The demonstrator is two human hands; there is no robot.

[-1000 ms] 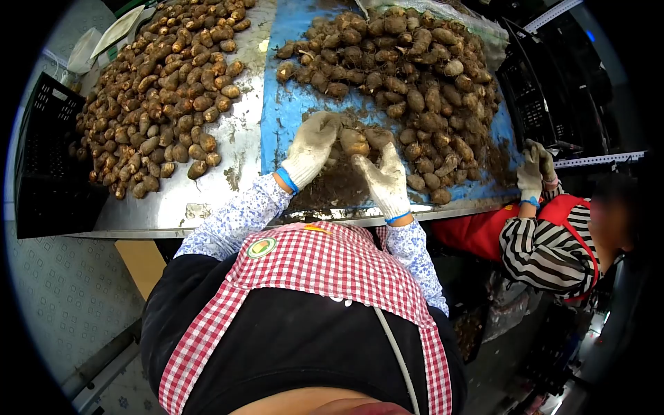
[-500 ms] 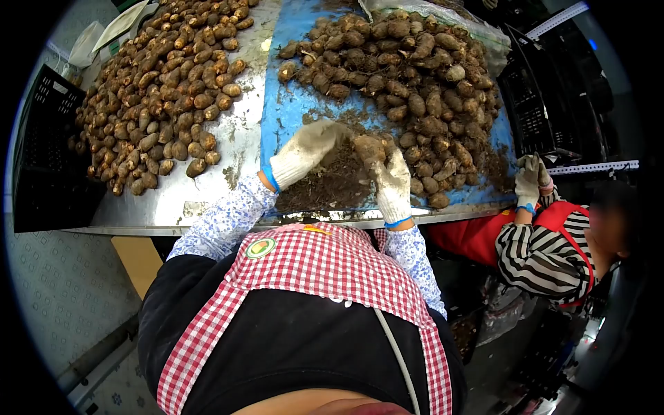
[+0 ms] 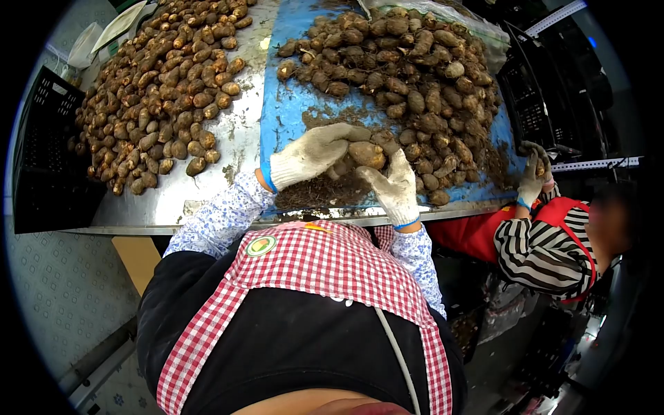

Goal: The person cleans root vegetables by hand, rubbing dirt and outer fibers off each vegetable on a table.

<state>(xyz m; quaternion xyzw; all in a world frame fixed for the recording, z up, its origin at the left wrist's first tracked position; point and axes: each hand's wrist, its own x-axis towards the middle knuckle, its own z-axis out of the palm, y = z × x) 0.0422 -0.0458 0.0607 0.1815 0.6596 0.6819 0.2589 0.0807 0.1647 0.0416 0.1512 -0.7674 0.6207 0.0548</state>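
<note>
A brown taro tuber (image 3: 366, 155) is between my two gloved hands, above a heap of dark root trimmings (image 3: 315, 194). My left hand (image 3: 315, 151) is closed around its left side, the soiled fingers stretched along its upper edge. From the right, my right hand (image 3: 395, 185) grips it, thumb near the lower edge and dirt-darkened fingers partly hidden behind. A pile of rough, hairy taro (image 3: 429, 104) lies on the blue sheet (image 3: 280, 76) just beyond my right hand.
Cleaner taro (image 3: 166, 104) are spread over the metal table (image 3: 238, 131) at left, beside a black crate (image 3: 52, 152). Another person in a striped sleeve (image 3: 529, 252) works at right, a gloved hand (image 3: 532, 176) near the table corner. More black crates (image 3: 532, 97) stand behind.
The taro has turned and come slightly lower between my hands. My left hand has moved right onto it, and my right thumb has spread outward. The other person's hand has shifted slightly.
</note>
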